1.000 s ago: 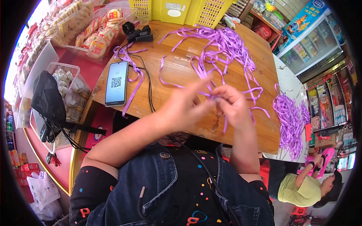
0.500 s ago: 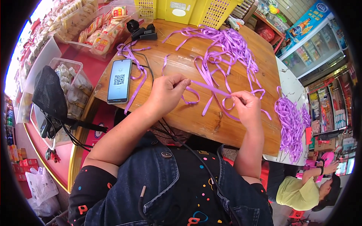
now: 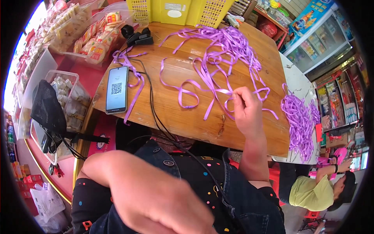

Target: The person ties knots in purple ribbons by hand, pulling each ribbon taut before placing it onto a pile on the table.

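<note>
A flat purple ribbon [image 3: 223,91] is pinched by the right hand [image 3: 248,112], apparently a holding step; steadiness seems called for. The left hand's [image 3: 167,199] grip cannot be told.

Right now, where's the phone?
In the head view, the phone lies screen up on the left side of the wooden table, just left of a purple ribbon and the black cables.
</note>
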### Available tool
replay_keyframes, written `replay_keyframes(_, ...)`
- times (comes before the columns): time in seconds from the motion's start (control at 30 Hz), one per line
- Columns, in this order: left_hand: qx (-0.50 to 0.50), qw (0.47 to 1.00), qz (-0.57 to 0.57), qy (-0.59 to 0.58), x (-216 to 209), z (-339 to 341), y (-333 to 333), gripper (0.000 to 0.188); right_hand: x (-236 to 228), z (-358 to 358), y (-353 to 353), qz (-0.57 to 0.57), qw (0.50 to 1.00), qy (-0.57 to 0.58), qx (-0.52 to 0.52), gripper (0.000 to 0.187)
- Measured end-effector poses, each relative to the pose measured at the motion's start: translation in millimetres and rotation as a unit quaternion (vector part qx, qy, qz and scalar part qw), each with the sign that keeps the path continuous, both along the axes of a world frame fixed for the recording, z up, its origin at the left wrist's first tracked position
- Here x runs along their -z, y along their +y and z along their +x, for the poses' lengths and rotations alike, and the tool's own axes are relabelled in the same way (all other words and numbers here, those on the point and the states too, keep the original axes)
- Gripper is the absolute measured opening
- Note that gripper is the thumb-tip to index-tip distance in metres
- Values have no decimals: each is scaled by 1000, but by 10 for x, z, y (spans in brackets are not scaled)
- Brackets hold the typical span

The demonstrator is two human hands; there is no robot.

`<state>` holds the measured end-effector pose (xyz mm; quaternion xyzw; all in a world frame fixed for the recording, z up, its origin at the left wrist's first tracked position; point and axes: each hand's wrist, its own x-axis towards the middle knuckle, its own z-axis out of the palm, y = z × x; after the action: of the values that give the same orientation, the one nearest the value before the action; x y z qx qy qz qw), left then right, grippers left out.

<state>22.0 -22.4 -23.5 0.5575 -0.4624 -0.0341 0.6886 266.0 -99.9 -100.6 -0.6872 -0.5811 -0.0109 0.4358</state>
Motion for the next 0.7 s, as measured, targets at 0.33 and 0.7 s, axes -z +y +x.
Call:
replay_keyframes(0.33, -687, 715, 133, -4, 656, 555, 159, 26, -251, -371, -88, 37, 984, -69, -158, 11)
replay_keyframes(0.7, -578, 739, -52, 344, 873, 591, 296, 14, -154, -393, -28, 55, 991, -15, -123, 15)
